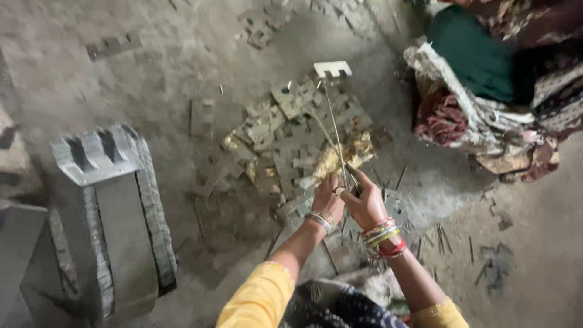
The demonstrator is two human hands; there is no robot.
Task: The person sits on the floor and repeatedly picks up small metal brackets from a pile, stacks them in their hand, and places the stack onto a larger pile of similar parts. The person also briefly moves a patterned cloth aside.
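Two hands meet over the floor. The right hand is clamped on two thin metal rods that carry one pale notched plate at their far end. The left hand is closed beside it, touching the rods, above one heap of flat metal stampings. One tall stack of stampings stands left.

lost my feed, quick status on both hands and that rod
Left hand and right hand both gripping thin metal rod. E-shaped plate at rod's far end. Scrap plates piled beneath.
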